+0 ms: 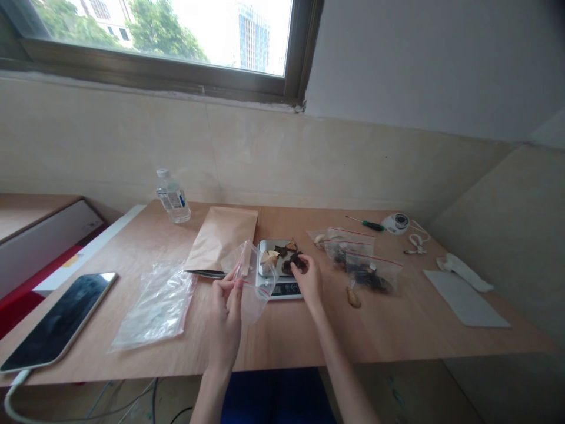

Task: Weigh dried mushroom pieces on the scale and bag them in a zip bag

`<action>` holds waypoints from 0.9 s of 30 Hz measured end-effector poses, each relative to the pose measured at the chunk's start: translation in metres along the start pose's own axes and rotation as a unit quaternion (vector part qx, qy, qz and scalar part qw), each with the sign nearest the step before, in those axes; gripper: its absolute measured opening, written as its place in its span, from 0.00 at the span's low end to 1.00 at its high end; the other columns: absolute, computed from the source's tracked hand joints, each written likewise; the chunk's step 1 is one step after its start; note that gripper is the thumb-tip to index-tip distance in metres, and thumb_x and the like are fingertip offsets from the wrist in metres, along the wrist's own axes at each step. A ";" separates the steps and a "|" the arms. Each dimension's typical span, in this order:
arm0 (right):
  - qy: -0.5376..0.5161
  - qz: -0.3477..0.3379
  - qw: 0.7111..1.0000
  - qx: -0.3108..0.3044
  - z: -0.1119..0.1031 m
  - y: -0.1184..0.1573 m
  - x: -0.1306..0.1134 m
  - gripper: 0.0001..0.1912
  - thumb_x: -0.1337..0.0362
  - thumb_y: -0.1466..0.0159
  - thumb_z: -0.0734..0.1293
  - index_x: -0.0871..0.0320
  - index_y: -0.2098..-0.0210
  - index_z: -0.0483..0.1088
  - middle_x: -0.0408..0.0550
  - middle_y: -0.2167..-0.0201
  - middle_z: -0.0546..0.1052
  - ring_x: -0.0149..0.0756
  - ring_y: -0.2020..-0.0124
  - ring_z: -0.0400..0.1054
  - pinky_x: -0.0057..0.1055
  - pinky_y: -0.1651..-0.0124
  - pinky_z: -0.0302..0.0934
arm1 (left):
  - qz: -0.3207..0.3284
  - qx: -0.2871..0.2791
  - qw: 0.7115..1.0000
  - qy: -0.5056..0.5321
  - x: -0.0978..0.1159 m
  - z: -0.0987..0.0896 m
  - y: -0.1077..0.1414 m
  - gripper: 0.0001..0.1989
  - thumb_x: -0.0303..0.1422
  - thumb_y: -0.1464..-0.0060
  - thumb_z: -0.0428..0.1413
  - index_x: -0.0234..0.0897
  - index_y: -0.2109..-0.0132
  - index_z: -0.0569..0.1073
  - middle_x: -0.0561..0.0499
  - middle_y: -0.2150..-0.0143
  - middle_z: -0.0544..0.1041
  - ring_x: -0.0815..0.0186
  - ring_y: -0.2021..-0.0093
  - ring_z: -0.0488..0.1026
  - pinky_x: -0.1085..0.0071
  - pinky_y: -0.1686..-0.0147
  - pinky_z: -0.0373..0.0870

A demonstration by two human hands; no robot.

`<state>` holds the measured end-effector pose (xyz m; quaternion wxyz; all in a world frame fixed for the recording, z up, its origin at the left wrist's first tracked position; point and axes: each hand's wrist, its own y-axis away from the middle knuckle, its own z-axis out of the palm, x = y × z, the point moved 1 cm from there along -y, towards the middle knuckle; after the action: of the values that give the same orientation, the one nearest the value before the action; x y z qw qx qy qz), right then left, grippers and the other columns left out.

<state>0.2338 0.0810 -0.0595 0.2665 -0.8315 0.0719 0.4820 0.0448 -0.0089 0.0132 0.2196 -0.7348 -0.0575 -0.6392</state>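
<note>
Far L on the wooden tabletop point(282, 348): 1 smartphone point(59, 321), screen dark, white cable point(16, 386) running off the near edge. Next, flat clear zip bags point(150, 309) lie near the front; can't tell exact no. Behind them, by the wall, stands 1 capped plastic bottle point(173, 199) w/ clear liquid. Then 1 kraft paper bag point(225, 232), lying flat, its near end by the L hand.

L hand point(227, 309) is clamped on the upper part of 1 clear zip bag point(255, 300), thumb & fingers pinching the plastic; bag is held up just in front of the digital scale's L side, partly covering it.

Digital scale point(286, 289) sits mid-tabletop, display facing the near edge. On its plate: a few tan dried pcs point(269, 257) & dark dried pcs point(281, 250). R hand point(311, 281) reaches in from the R, thumb & fingertips closed on 1 dark dried pc point(289, 266) over the plate; can't tell if it's lifted clear. Hands are apart, w/ part of the scale btwn them.

R of the scale: 3 filled zip bags point(375, 278) overlap in a row, red seal lines showing, the front 1 w/ dark contents. Just in front, 1 loose tan dried pc point(353, 297). Farther back, 1 green-and-black screwdriver point(373, 225), its handle beside 1 white dome camera point(396, 224) w/ coiled lead. Far R: 1 white card point(468, 300), w/ a crumpled white wrapper point(465, 272) by its back edge.
</note>
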 end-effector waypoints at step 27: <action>-0.098 -0.185 0.963 -0.169 -0.049 0.030 -0.135 0.10 0.62 0.34 0.60 0.54 0.67 0.71 0.46 0.66 0.76 0.37 0.59 0.69 0.36 0.52 0.61 | 0.023 0.030 0.999 -0.018 0.011 -0.001 0.005 0.13 0.42 0.39 0.46 0.40 0.69 0.59 0.42 0.46 0.73 0.59 0.44 0.68 0.63 0.50 0.66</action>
<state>0.1891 0.0123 0.0618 0.2126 -0.8122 -0.1921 0.5082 0.0478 -0.0159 0.0225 0.2547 -0.7402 -0.0637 -0.6190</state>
